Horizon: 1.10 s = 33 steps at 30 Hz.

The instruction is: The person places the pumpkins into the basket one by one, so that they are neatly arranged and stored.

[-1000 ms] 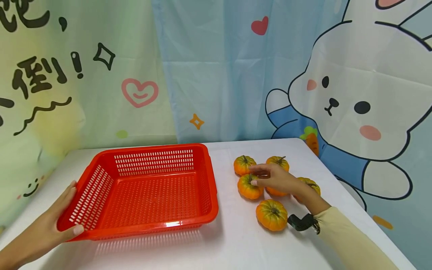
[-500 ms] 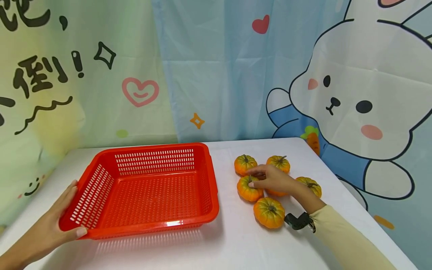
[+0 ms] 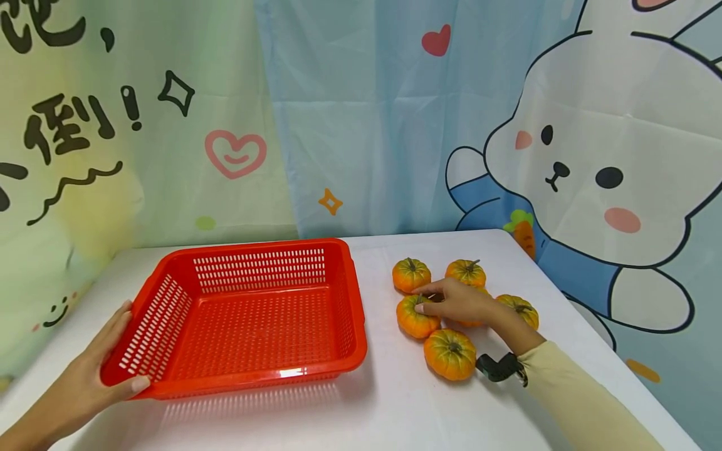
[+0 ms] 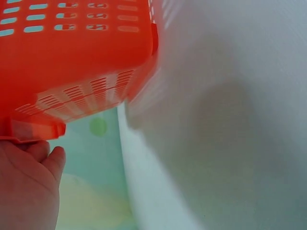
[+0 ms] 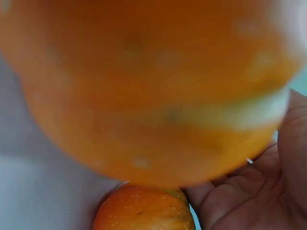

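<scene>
At the left, my left hand (image 3: 84, 379) grips the corner of a red plastic basket (image 3: 262, 374), thumb over its near rim and fingers along its left side. The left wrist view has the fingers (image 4: 55, 160) bent under the rim. To the basket's right, my right hand (image 3: 457, 302) pinches a small orange pumpkin (image 3: 414, 322) near its stem, thumb in front and fingers behind. Just in front of the wrist sits another small pumpkin (image 3: 450, 355). A blurred pumpkin fills most of the right wrist view, with a second pumpkin (image 5: 144, 211) below it.
More small pumpkins lie around the right hand: one behind it (image 3: 410, 274), one at the back (image 3: 465, 272), one by the forearm (image 3: 517, 311) and one partly hidden under the hand. A white cloth covers the table (image 3: 389, 407). A printed curtain (image 3: 350, 125) hangs behind.
My right wrist has shifted slightly left, and the nearest pumpkin has moved a little left and back. The right fingers stay at the same pumpkin; the basket hardly moves.
</scene>
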Each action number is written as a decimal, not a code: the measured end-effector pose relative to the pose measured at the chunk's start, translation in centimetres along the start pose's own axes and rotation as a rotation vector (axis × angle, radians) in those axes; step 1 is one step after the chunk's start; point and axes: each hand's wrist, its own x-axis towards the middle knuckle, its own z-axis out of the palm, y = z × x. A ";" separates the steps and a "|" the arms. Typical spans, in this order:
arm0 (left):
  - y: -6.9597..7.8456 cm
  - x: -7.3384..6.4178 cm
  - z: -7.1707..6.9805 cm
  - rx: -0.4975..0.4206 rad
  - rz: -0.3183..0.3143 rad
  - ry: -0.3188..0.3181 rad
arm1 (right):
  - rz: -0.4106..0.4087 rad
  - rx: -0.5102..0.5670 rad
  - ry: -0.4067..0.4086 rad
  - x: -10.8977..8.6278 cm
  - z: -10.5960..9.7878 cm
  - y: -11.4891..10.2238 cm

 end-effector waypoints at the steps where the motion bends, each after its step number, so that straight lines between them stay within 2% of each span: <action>1: 0.0 0.0 0.0 0.004 -0.011 -0.004 | 0.005 0.004 0.003 0.0 0.0 0.0; 7: -0.1 0.0 0.2 0.001 0.015 0.021 | -0.035 0.006 0.053 0.0 -0.6 -0.4; 16: -0.5 0.1 0.2 -0.006 0.017 0.026 | -0.107 0.039 0.135 0.1 -2.0 -2.5; 18: -0.5 0.1 0.3 -0.013 0.032 0.036 | -0.130 0.053 0.136 0.2 -2.3 -2.9; 26: -0.4 0.0 0.3 0.012 0.010 0.025 | -0.183 0.049 0.149 0.9 -3.0 -5.0; 33: -0.3 0.0 0.2 0.005 0.046 0.041 | -0.204 0.063 0.147 1.6 -3.0 -7.2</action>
